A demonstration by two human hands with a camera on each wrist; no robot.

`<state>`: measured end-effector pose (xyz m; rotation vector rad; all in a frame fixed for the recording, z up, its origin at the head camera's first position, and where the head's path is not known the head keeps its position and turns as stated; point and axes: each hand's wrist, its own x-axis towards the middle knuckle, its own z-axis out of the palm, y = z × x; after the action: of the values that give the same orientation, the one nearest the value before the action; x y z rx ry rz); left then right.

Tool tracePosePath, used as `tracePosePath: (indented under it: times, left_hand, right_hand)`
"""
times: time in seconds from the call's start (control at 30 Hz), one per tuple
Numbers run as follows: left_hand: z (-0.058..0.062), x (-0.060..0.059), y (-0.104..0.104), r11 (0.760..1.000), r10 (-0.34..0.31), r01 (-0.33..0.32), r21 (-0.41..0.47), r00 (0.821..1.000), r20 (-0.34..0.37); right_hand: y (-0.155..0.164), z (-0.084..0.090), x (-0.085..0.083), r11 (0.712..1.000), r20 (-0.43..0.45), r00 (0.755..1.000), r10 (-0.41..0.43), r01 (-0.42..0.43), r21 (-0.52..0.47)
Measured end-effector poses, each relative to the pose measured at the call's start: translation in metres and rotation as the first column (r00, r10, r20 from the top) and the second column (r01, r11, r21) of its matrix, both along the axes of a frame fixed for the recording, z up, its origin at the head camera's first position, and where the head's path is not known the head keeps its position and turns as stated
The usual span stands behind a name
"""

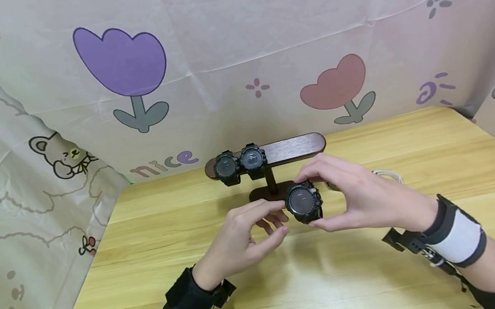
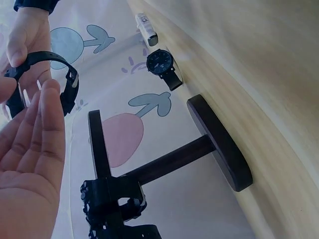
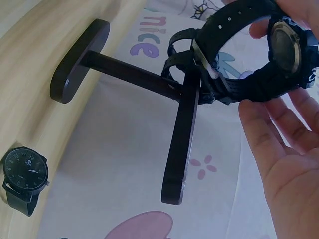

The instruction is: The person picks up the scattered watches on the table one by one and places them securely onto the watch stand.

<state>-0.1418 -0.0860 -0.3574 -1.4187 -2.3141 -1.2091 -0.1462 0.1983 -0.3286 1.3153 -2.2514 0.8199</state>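
Two hands at work: both are raised over the pale wooden tabletop, in front of the stand.
Right hand: fingers and thumb curl round the chunky black sports watch with a round dark dial, pinching its case from above and below; in the right wrist view the buckled strap loop stands open beside the palm.
Left hand: fingers loosely bent and narrow, tips just beside the watch's left edge; the pictures do not plainly show whether they touch it. It grips nothing. In the left wrist view the palm is flat and open next to the strap.
Held watch position: above the table, near the foot of the dark wooden T-shaped watch stand, dial facing the head camera.
Stand: oval base on the table, upright post, horizontal bar on top.
On the bar: two more black sports watches sit side by side at its left end, touching each other.
Behind the stand: slim black watch with a flat round face lies on the tabletop, well apart from the hands.
Beside it: small white object, too unclear to identify.
Backdrop: cartoon-print cloth with tulips.
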Motion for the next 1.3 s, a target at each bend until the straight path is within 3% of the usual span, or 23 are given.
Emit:
tracePosePath:
  times: [0.47,0.7,1.07,1.3]
  left_hand:
    - [-0.003,-0.001,0.001,0.999,-0.041,0.041,-0.003,0.997,-0.070]
    - [-0.002,0.000,0.002,0.998,-0.058,0.059,0.002,0.996,-0.072]
    - [0.000,-0.005,-0.004,0.999,-0.038,0.039,0.014,0.995,-0.094]
    - [0.012,-0.012,-0.017,0.998,0.006,0.002,0.059,0.991,-0.135]
  right_hand:
    - [-0.004,-0.001,0.003,0.997,-0.016,0.999,-0.050,0.051,0.053]
    - [-0.005,-0.001,0.003,0.998,-0.021,0.999,-0.043,0.044,0.048]
    - [-0.001,-0.003,0.000,0.997,-0.028,0.998,-0.061,0.063,0.055]
    - [0.002,-0.003,-0.005,0.998,-0.031,0.998,-0.047,0.048,0.035]
